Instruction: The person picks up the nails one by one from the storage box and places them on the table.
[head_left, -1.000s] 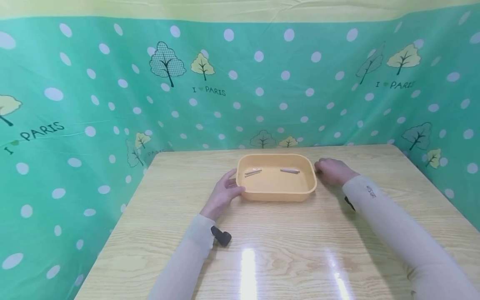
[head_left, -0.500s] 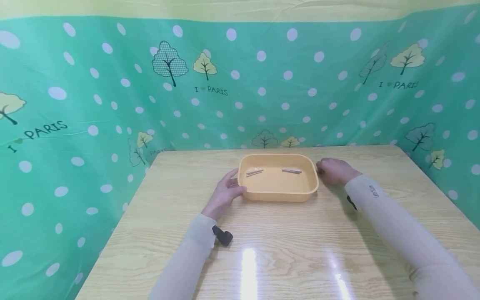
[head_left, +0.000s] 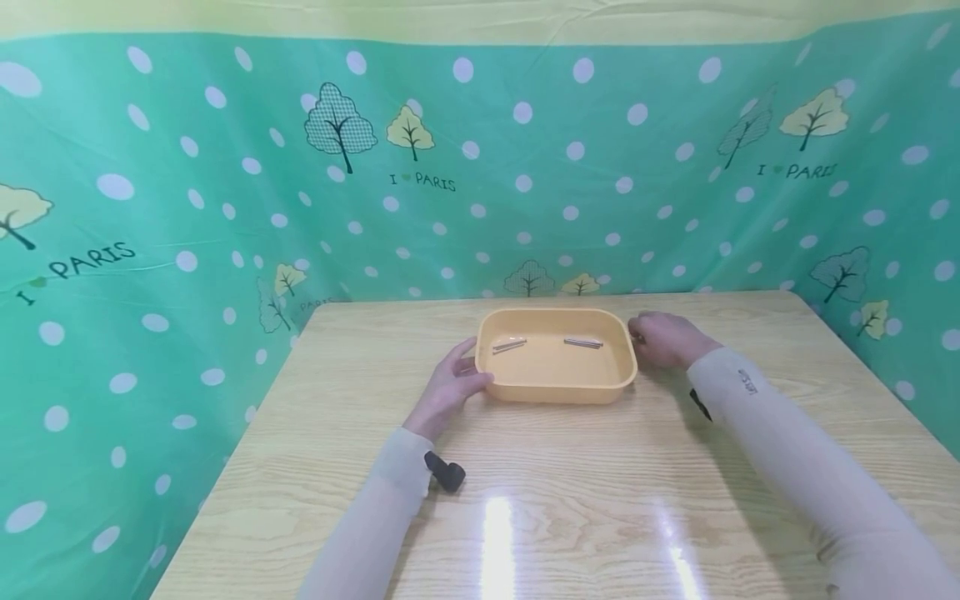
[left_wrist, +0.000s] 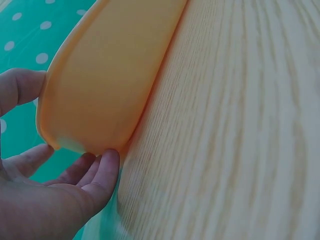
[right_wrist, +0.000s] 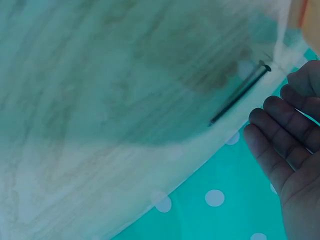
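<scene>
A shallow orange plastic tray [head_left: 557,396] rests on the table with several thin metal nails [head_left: 582,342] inside, in two small groups. My left hand [head_left: 444,390] grips the tray's left end; in the left wrist view its thumb is at the rim and its fingertips meet the end wall. Beyond the tray's right end, my right hand [head_left: 669,340] is low over the table. One dark nail [right_wrist: 240,96] lies on the table just off its fingertips in the right wrist view. Those fingers are loosely bent, and nothing shows between them.
The wood-grain table [head_left: 420,517] is glossy, with bright light streaks near the front. A green dotted cloth [head_left: 555,208] hangs behind and along both sides. Small black wrist cameras [head_left: 446,473] sit at the sleeve cuffs.
The right hand has shifted slightly up and toward the tray in the last half second. Between the first two frames the view drifted slightly. The left hand and tray stay put.
</scene>
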